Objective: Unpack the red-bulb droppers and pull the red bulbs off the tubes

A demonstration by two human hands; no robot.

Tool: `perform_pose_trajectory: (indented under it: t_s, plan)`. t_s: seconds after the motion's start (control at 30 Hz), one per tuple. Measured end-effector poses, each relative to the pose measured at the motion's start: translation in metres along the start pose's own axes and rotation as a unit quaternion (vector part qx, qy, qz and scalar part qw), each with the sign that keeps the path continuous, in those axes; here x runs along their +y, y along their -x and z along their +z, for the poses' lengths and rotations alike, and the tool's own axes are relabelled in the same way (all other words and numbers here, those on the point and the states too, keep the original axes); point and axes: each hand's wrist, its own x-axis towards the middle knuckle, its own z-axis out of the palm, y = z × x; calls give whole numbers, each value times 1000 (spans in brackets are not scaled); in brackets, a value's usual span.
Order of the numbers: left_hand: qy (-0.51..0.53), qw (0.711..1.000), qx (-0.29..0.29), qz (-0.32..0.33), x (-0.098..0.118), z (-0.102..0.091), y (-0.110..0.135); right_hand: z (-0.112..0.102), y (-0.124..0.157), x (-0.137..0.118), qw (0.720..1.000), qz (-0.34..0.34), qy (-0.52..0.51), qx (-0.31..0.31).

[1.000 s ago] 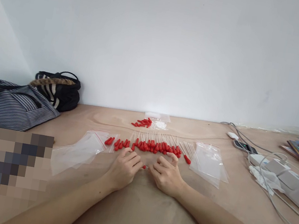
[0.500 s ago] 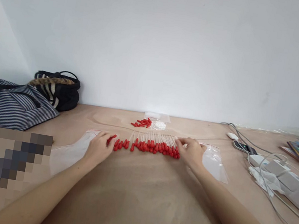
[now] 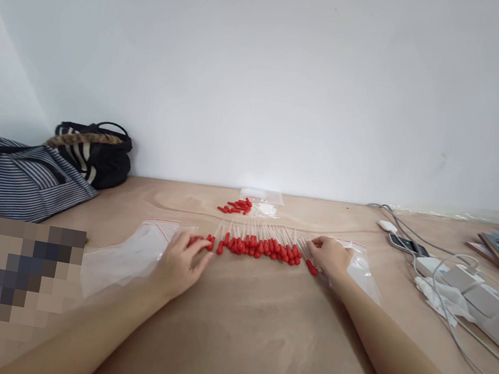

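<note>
And the hands have parted! A second ago they met at the desk's near middle; now the left hand (image 3: 182, 260) lies on the loose red caps (image 3: 202, 243) at the left end of the dropper row (image 3: 261, 246), fingers lying forward, though any pinch is hidden. The right hand (image 3: 331, 256) has gone to the right end, curled beside the last dropper (image 3: 311, 266), over a clear bag (image 3: 362, 271); its grip can't be told. Both ends of the row are now covered.
</note>
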Motion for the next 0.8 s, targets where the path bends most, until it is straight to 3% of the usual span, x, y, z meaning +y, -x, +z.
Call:
perform_pose_trajectory:
  t_s: [0.13, 0.23, 0.43, 0.8]
  plan:
    - [110, 988, -82, 76, 30, 0, 3, -3, 0, -4, 1000, -17, 19, 15]
    - [149, 977, -120, 93, 34, 1, 4, -13, 3, -9, 998, -49, 41, -13]
    - [166, 975, -121, 82, 30, 3, 4, -31, 10, -17, 978, -58, 117, -161]
    - [165, 975, -123, 87, 31, 3, 4, -31, 13, -23, 973, -48, 110, -198]
